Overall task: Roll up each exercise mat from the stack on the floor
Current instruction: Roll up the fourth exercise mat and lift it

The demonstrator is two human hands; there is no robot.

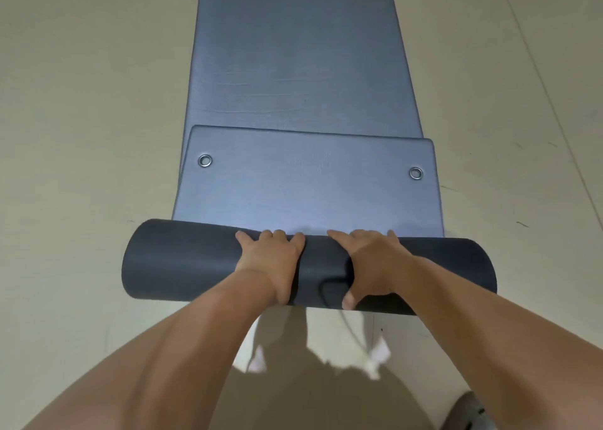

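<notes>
A thick roll of dark grey exercise mat (182,263) lies across the floor in front of me. My left hand (269,264) and my right hand (372,264) press side by side on top of the roll's middle, fingers curled over its far side. Beyond the roll, a short unrolled end of the same mat (310,185) lies flat, with two metal eyelets (205,160) near its far corners. Under it, another blue-grey mat (300,54) stretches flat away from me.
Pale beige floor (81,136) surrounds the mats on both sides. A thin cord (350,328) trails from under the roll toward me. A dark shoe (470,413) shows at the bottom right corner.
</notes>
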